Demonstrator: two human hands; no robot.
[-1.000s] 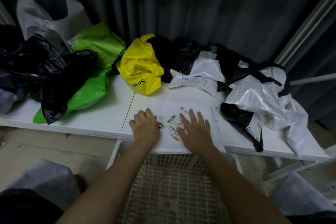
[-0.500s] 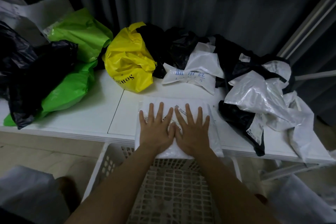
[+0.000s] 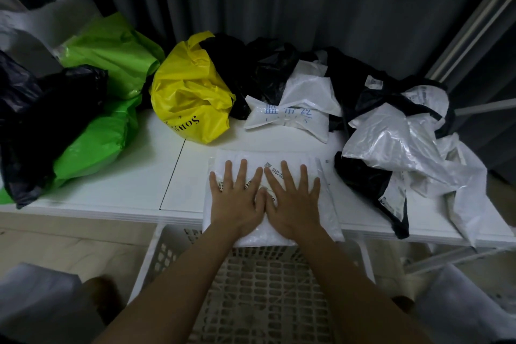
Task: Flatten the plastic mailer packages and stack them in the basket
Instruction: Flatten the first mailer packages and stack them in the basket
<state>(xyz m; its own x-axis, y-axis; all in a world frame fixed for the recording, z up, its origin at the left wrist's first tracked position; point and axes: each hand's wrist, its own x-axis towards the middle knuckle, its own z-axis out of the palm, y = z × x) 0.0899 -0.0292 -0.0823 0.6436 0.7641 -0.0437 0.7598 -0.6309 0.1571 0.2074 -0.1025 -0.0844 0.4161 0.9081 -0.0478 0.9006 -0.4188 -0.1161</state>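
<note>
While fingers splay, left hand (image 3: 237,204) and right hand (image 3: 293,204) press white mailer (image 3: 324,204) flat (grip open, thumbs touching).

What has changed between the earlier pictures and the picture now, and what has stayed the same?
The left hand, curled a second ago, has opened flat, and both hands have slid up the white mailer; the right hand now lies thumb to thumb with the left, pressing down. Nothing was grasped or released. The mailer stays at the table edge, overhanging the basket.
</note>
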